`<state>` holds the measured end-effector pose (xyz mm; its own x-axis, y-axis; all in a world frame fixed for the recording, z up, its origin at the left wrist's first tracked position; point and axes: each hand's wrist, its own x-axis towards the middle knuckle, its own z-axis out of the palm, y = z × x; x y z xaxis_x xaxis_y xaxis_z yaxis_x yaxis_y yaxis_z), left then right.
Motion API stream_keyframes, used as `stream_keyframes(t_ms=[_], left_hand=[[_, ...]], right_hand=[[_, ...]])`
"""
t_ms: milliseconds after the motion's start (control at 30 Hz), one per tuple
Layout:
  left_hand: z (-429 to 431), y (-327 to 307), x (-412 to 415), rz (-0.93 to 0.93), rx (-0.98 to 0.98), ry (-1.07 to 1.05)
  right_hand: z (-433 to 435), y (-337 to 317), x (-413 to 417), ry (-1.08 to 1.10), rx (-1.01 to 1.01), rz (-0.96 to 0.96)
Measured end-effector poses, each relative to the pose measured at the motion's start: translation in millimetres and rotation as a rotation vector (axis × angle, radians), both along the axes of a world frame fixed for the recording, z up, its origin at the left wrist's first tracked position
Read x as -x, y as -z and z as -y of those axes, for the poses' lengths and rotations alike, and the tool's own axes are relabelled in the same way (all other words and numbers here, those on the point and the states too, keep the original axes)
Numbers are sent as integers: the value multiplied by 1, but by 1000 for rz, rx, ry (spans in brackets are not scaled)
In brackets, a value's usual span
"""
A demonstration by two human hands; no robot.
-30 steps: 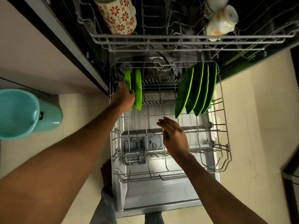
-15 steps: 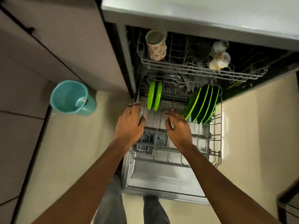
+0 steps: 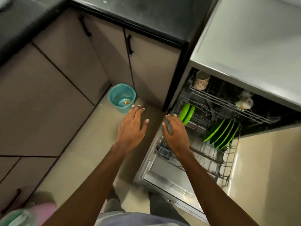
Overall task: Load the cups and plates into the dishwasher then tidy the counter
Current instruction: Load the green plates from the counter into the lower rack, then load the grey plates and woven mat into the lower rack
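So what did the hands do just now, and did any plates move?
The left hand let go of the pair of green plates and drew back leftward, now open over the floor by the teal bucket. The right hand pulled back too, open above the left edge of the lower rack. The pair, the four green plates and the floral mug stayed put.

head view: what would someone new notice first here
The bright colour draws the eye first: a pair of green plates at the back left of the lower rack, and a row of four green plates on its right side. Two bare hands reach forward, open and empty. The left hand is above the floor near a teal bucket, and the right hand is over the rack's left edge.
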<state>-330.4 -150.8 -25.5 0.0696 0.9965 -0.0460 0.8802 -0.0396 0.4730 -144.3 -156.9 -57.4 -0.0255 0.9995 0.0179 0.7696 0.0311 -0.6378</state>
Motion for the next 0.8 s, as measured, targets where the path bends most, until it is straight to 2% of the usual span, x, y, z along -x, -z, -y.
stream_keyframes(t_ms=[200, 400, 633, 800], left_hand=[[27, -43, 116, -25, -95, -70], [43, -79, 247, -51, -198, -131], [43, -106, 358, -18, -296, -298], [27, -116, 416, 23, -294, -410]], right_hand=[[5, -42, 113, -84, -26, -43], [-6, -84, 243, -131, -153, -88], [-21, -118, 353, -257, -228, -111], [-49, -129, 415, -329, -281, -135]])
